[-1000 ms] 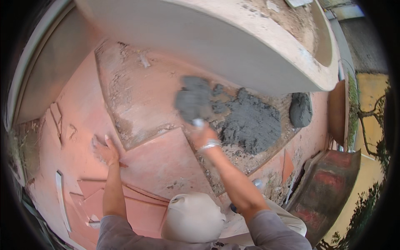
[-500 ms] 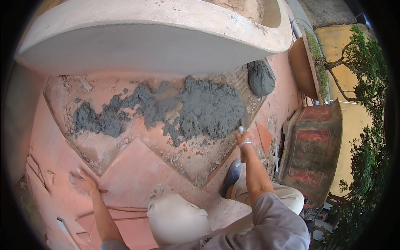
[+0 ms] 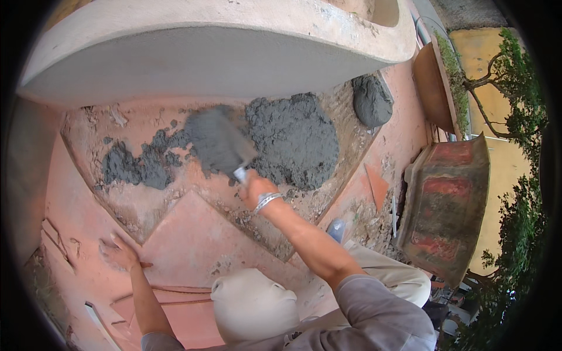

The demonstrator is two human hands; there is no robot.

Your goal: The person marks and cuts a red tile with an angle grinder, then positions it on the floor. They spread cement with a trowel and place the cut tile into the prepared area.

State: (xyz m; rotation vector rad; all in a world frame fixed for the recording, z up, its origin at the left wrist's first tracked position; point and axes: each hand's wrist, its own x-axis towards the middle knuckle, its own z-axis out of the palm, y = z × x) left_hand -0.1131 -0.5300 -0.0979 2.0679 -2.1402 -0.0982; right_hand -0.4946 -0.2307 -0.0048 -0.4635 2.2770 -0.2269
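Note:
My right hand point(image 3: 257, 188), with a metal band at its wrist, grips a trowel point(image 3: 239, 173) by the handle. Motion blurs the blade, which lies over the middle of a bed of wet grey mortar point(image 3: 301, 140). That mortar is spread across a rough patch where paving tiles are absent, thick at the right and lumpy toward the left. My left hand point(image 3: 121, 255) rests with fingers spread on the reddish floor tile point(image 3: 181, 240), at the left corner of the patch, holding nothing.
A curved pale planter wall point(image 3: 193, 50) borders the patch at the far side. One mortar heap point(image 3: 372, 102) sits at its right end. Broken tile point(image 3: 376, 186), a round planter point(image 3: 436, 82) and a faceted pot point(image 3: 446, 205) stand right. My bent knee point(image 3: 254, 307) is near.
My right hand has swept the trowel leftward from the mortar's right edge to its middle. Mortar there now looks smeared under the blade. The left hand stays on the tile.

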